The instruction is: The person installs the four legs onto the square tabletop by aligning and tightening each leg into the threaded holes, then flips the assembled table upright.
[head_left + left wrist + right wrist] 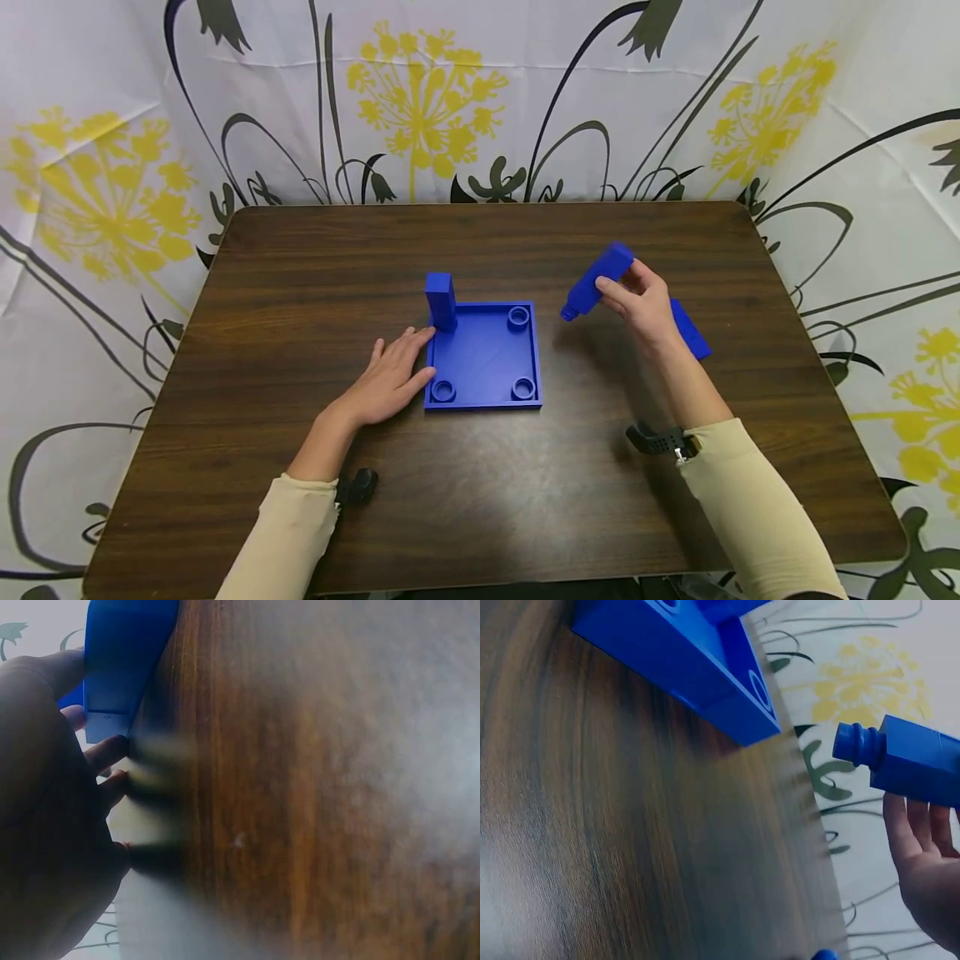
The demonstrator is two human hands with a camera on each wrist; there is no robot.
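Observation:
A shallow blue square tray-like panel (487, 354) lies on the table, with round sockets showing at three corners. At its back left corner a blue square leg (441, 300) stands upright. My left hand (386, 379) rests flat beside the panel, fingers spread and straight, with fingertips and thumb against its left edge. In the air right of the panel, my right hand (637, 304) pinches another blue leg (600, 279) between thumb and fingers. This leg is tilted, its narrow ridged end pointing down and left towards the panel; the ridges show in the right wrist view.
Another blue piece (690, 329) lies on the dark wooden table (315, 258) behind my right wrist, partly hidden. A flower-patterned cloth (480, 100) hangs behind the table and at both sides.

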